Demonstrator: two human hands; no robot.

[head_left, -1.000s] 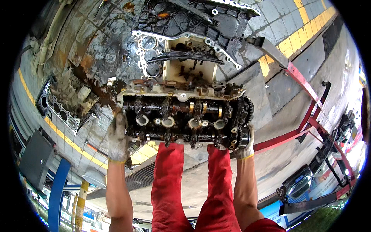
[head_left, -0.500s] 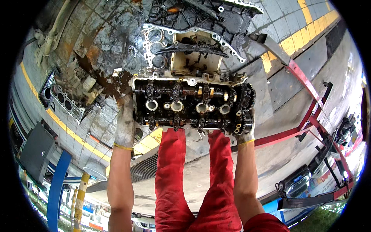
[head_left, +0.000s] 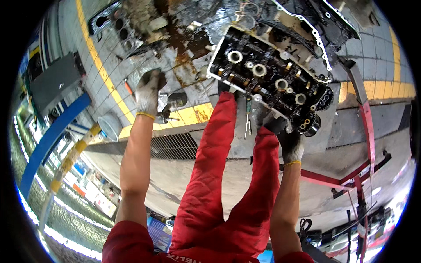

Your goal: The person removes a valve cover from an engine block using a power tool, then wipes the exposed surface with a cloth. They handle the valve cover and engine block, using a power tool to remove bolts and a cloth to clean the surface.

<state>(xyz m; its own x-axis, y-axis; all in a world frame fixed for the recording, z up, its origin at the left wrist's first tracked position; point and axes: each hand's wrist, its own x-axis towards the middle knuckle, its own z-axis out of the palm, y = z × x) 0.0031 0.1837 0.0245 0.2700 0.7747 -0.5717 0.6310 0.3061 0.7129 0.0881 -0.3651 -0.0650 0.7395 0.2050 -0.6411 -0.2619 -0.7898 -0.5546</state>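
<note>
An oily cylinder head (head_left: 269, 76) with camshafts lies slanted, its sprocket end toward the lower right. My gloved right hand (head_left: 291, 142) grips that end from below, its fingers partly hidden under the sprockets. My left hand (head_left: 150, 90), in a dirty pale glove, is off the cylinder head, over the floor to its left. Its fingers look curled in, with nothing visible in them. Nearest to it is a dark cordless power tool (head_left: 175, 101) on the floor. A screwdriver (head_left: 247, 116) lies between my shoes, below the cylinder head.
An engine block (head_left: 120, 30) stands at the far left, beside an oily patch (head_left: 184, 46) on the tiles. A black cover with a pale edge (head_left: 322, 37) lies at the far right. Red lift arms (head_left: 367, 131) stand at right, a blue beam (head_left: 57, 140) at left. A floor grate (head_left: 175, 147) runs behind.
My left hand has let go of the cylinder head and moved away to the left. The cylinder head now sits slanted, with my right hand still at its sprocket end. The view has shifted.
</note>
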